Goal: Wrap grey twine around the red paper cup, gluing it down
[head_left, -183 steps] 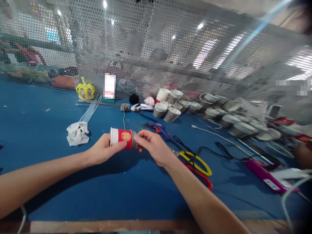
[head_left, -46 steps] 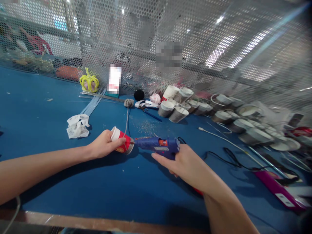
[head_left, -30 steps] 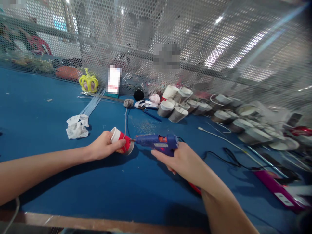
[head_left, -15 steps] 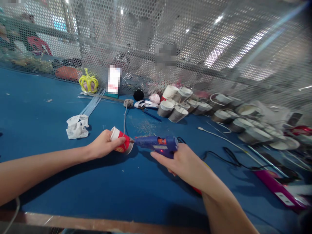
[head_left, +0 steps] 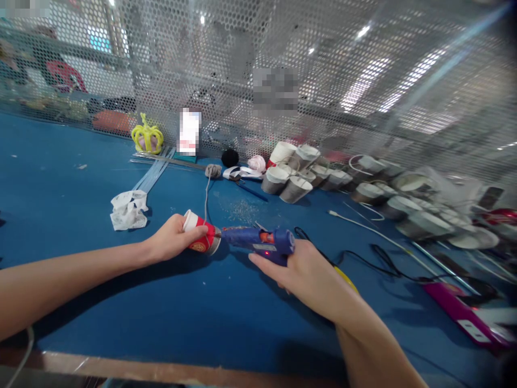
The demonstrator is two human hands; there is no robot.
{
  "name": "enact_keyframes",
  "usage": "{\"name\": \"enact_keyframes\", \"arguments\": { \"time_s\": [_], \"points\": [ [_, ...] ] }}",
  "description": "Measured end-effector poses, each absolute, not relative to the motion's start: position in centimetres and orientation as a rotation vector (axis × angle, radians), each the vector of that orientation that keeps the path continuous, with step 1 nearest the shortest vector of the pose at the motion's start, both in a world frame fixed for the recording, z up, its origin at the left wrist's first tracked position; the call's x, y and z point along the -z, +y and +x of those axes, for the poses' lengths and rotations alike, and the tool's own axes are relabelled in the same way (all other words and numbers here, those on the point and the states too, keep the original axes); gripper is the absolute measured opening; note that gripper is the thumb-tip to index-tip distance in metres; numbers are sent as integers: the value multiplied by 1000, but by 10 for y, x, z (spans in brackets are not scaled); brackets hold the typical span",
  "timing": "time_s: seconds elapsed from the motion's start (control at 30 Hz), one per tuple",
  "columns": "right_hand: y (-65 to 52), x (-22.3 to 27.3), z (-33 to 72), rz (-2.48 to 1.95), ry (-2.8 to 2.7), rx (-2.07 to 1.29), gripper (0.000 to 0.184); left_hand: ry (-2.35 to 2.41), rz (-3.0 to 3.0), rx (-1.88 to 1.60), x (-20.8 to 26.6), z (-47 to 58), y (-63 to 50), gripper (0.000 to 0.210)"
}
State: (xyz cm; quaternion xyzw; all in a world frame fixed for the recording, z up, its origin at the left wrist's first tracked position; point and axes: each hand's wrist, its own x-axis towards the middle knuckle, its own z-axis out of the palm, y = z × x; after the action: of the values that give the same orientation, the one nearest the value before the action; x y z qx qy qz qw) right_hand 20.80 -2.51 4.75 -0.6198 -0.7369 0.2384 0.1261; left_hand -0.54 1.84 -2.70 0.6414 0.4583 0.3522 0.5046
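Note:
My left hand (head_left: 173, 237) grips a red and white paper cup (head_left: 198, 243) that lies tilted on its side above the blue table. Grey cord is wound around the cup's base end, and a strand (head_left: 207, 199) runs from it back to a small grey ball of yarn (head_left: 213, 171). In my right hand (head_left: 302, 272) is a blue hot glue gun (head_left: 258, 240) with a red light lit on its side. Its nozzle points left and meets the cup near the cord; whether it touches cannot be told.
Grey-wrapped cups (head_left: 297, 188) crowd the back right. A purple power strip (head_left: 460, 312) and black cable lie at right. Crumpled white paper (head_left: 129, 210), a yellow crown-like piece (head_left: 147, 137) and a phone (head_left: 189, 132) stand at the back left, before a perforated metal screen (head_left: 234, 59).
The glue gun and right hand have shifted very slightly, and the cup has turned a little in my left hand. Everything else stays put.

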Motion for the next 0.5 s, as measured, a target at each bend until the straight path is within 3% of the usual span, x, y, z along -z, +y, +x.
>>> {"name": "enact_keyframes", "arguments": {
  "time_s": [0.5],
  "points": [
    [-28,-47,206,-1659,-2283,-586,23,1052,1465,-877,26,-5,18,33]
  ]
}}
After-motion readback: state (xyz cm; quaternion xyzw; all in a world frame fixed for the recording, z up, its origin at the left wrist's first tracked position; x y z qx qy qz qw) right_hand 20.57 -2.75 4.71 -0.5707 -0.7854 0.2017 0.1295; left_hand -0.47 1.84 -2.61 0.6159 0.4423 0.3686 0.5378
